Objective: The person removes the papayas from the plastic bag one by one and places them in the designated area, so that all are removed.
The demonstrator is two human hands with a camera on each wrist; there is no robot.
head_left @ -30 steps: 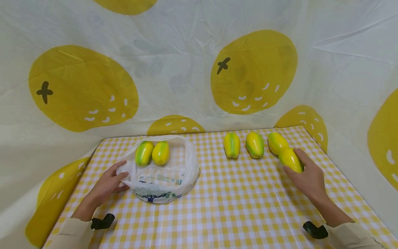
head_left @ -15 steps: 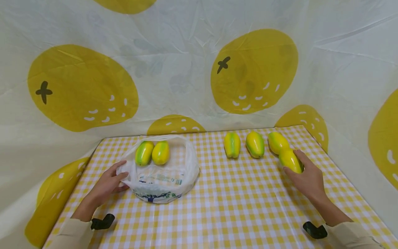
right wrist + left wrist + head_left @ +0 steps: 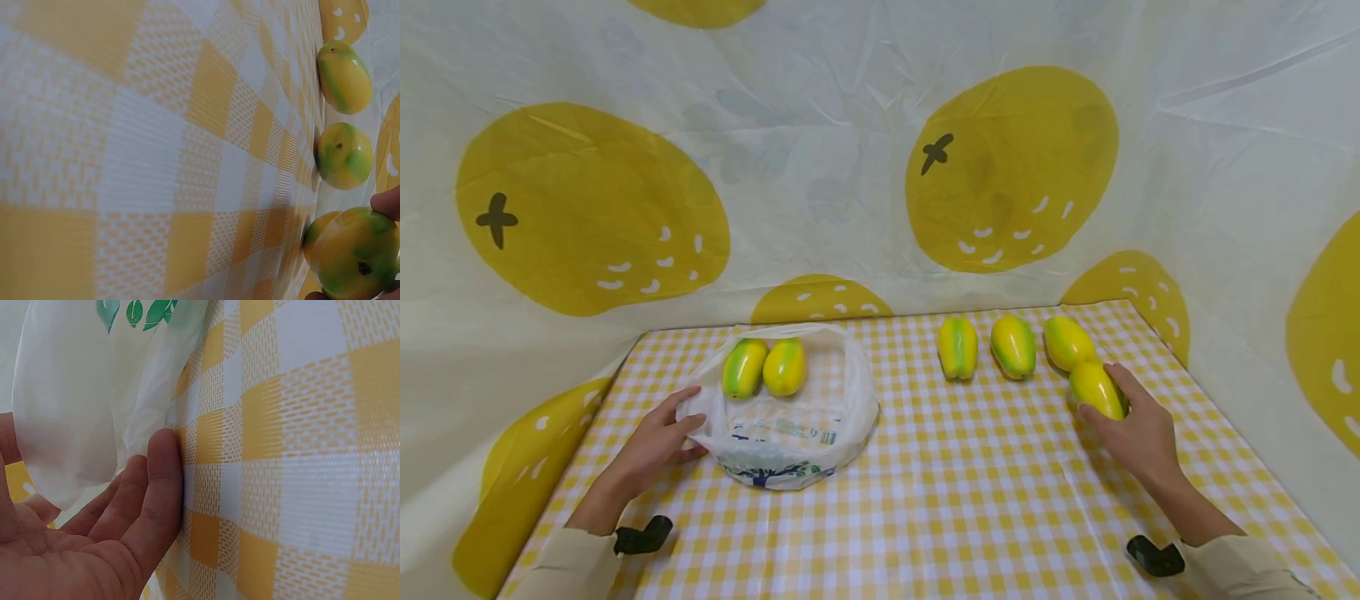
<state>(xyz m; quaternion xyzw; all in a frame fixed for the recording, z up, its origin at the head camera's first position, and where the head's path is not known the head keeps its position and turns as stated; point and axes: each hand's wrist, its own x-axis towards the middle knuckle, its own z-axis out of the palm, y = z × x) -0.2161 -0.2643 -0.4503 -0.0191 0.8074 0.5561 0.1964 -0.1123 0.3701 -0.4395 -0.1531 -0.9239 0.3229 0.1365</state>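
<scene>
My left hand (image 3: 658, 437) holds the left rim of an opened white plastic bag (image 3: 857, 425), fingers against its outside in the left wrist view. Inside the bag lie two glossy yellow-green papayas (image 3: 745, 368), side by side near its back. On the right, my right hand (image 3: 1138, 429) grips another papaya (image 3: 1096, 390) between thumb and fingers. Its far end overlaps a papaya (image 3: 1067, 343) on the table behind it. In the right wrist view the gripped papaya (image 3: 353, 253) shows its dark end spot toward the camera.
Two more papayas, one ribbed (image 3: 958, 348) and one smoother (image 3: 1013, 347), lie in a row at the back right. A yellow checked cloth (image 3: 955, 492) covers the table. A fruit-printed white curtain (image 3: 820, 167) hangs behind and at both sides.
Both hands stay nearly in place, the left at the bag and the right on the papaya. The whole head view has shifted slightly.
</scene>
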